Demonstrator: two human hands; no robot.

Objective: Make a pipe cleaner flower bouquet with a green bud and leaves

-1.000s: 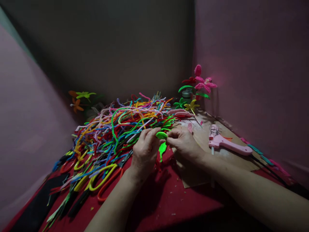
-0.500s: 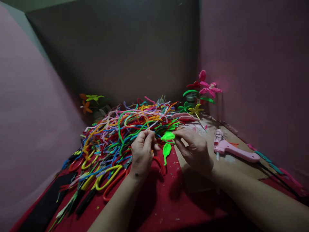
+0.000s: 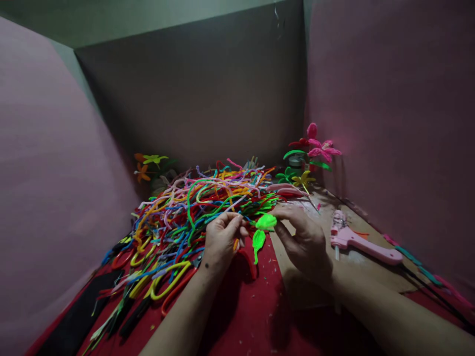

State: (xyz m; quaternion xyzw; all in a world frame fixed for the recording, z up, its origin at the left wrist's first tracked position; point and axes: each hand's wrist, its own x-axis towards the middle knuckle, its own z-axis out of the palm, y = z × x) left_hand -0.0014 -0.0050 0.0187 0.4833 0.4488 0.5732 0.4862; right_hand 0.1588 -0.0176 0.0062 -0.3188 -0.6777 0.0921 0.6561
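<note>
My left hand (image 3: pixel 222 240) and my right hand (image 3: pixel 302 240) are held together over the red table top (image 3: pixel 256 316). Between them is a bright green pipe-cleaner piece (image 3: pixel 261 230) bent into two leaf-shaped loops. My right fingers pinch its upper loop; my left fingertips pinch its thin stem from the left side. The lower leaf loop hangs down between the hands. Just behind the hands lies a big heap of pipe cleaners (image 3: pixel 193 207) in many colours.
A pink glue gun (image 3: pixel 361 242) lies on a brown cardboard sheet (image 3: pixel 374 274) at the right. Finished pink flowers (image 3: pixel 319 146) stand at the back right, orange and green ones (image 3: pixel 146 165) at the back left. Scissors with yellow and orange handles (image 3: pixel 168 282) lie left of my wrist. Walls close in on three sides.
The view has tilted, so everything sits lower in frame. My hands have drawn slightly apart, the green piece now stretched between them; my left fingers moved off the loop onto the stem.
</note>
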